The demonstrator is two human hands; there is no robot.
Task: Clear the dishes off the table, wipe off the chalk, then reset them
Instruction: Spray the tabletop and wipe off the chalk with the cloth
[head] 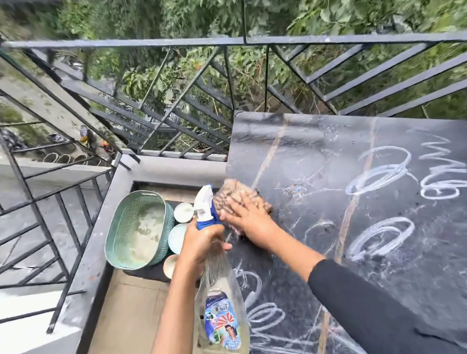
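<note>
A black table point(320, 156) fills the right side, its far left part wet and streaked. White chalk loops point(378, 174) and scribbles cover the middle and right. My right hand point(249, 219) presses flat on a brownish cloth point(237, 193) near the table's left edge; the cloth is blurred. My left hand point(200, 240) grips the neck of a clear spray bottle point(220, 307) with a blue and white nozzle, held just left of the table. Several pale dishes point(184, 210) lie below on a dark surface beside a green basket point(137, 230).
A black metal railing point(147, 105) runs around the balcony behind and to the left, with a grey concrete curb point(172, 169) at its base. Trees lie beyond. Tan floor tiles point(129, 317) show under the bottle.
</note>
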